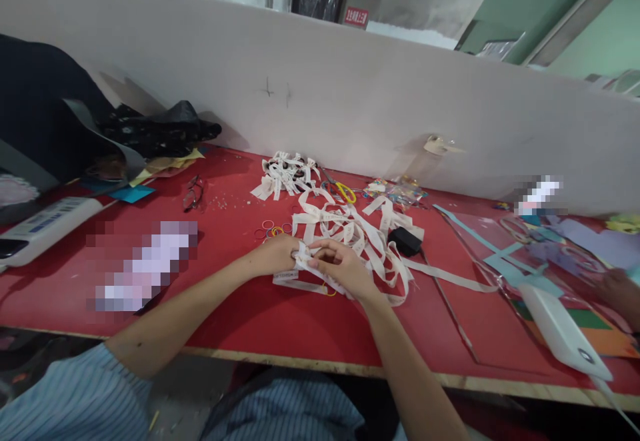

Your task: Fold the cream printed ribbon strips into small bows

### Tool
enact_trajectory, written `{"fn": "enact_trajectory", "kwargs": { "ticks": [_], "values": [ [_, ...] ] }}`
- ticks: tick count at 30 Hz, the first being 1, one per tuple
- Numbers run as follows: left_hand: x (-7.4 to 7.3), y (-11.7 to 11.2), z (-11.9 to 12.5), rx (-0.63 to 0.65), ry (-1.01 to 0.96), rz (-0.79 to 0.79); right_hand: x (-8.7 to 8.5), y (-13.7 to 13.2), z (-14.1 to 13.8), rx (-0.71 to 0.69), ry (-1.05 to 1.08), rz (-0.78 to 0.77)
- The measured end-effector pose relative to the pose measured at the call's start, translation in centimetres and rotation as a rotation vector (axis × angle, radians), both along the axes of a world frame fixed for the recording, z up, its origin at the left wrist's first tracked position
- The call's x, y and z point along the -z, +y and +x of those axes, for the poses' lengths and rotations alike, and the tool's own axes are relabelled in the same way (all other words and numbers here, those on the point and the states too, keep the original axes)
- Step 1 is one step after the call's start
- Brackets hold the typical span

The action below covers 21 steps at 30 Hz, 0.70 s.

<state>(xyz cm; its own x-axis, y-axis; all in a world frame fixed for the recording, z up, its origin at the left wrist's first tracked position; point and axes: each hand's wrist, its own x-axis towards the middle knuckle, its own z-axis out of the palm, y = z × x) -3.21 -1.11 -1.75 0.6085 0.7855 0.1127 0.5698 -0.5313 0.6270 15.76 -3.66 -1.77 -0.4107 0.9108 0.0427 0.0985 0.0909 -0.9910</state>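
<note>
- both hands pinched shut on one white ribbon strip point(306, 262): left hand point(278, 254) closed over its near end, right hand point(336, 266) gripping it just beside, fingertips of the two meeting.
- strip held low over the red desk point(250, 321), at the near edge of a loose ribbon tangle point(350, 228); exact end of the held strip hidden under the fingers.
- printed marks on the ribbon too small to read.
- rubber bands point(273, 229) just behind the left hand; one yellowish band half hidden under the right wrist.
- yellow-handled scissors point(344, 192) partly buried in ribbon further back.
- small black object point(404, 241) right of the tangle, kind unclear.
- glasses point(192, 193) well off to the left.
- another person's hand point(620, 291) cut off at the right edge.
</note>
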Motion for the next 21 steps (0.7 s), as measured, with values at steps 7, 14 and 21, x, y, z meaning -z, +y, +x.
{"fn": "enact_trajectory", "kwargs": {
  "ticks": [7,14,21],
  "values": [
    [-0.01,-0.23,0.11,-0.129,0.036,0.109,0.03,0.19,0.02,0.066,-0.079,0.007],
    [-0.31,-0.41,-0.02,-0.125,0.042,0.186,-0.18,-0.03,-0.2,0.031,-0.107,0.013],
    [-0.04,-0.5,-0.11,-0.113,0.065,0.233,-0.47,-0.33,-0.32,-0.035,-0.092,0.041]
  ]
}}
